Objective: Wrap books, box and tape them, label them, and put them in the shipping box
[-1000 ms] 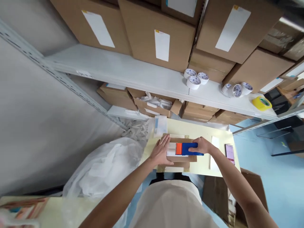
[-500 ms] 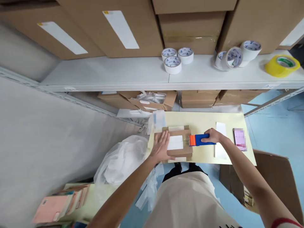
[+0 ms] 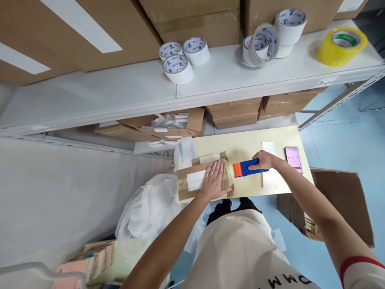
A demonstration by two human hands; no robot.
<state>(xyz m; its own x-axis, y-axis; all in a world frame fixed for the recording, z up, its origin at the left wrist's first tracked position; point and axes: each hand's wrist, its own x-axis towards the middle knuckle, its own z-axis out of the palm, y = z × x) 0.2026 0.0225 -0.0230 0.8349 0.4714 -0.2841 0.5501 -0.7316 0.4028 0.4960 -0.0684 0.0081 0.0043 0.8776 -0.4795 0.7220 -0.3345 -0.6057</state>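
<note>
A brown cardboard box (image 3: 184, 188) with a white label (image 3: 195, 180) lies on the pale yellow table (image 3: 243, 138). My left hand (image 3: 214, 181) rests flat on its right part, fingers stretched out. To the right of the box, my right hand (image 3: 265, 159) is wrapped round a blue and orange tape dispenser (image 3: 244, 167). The dispenser's orange end faces the box's right side, where a strip of clear tape shows in between. Another flat piece with a white label (image 3: 209, 158) shows behind the box, partly covered by it.
A white paper strip (image 3: 268, 178) and a phone (image 3: 293, 159) lie on the table's right. Above, the shelf (image 3: 120, 86) bears white tape rolls (image 3: 179, 72), a yellow tape roll (image 3: 341, 46) and large cartons. An opened carton (image 3: 339, 200) stands at the right; white plastic bags (image 3: 144, 212) hang left.
My left hand has moved from the box's left part to its right part. The dispenser now sits just off the box's right end. The camera view has shifted and tilted.
</note>
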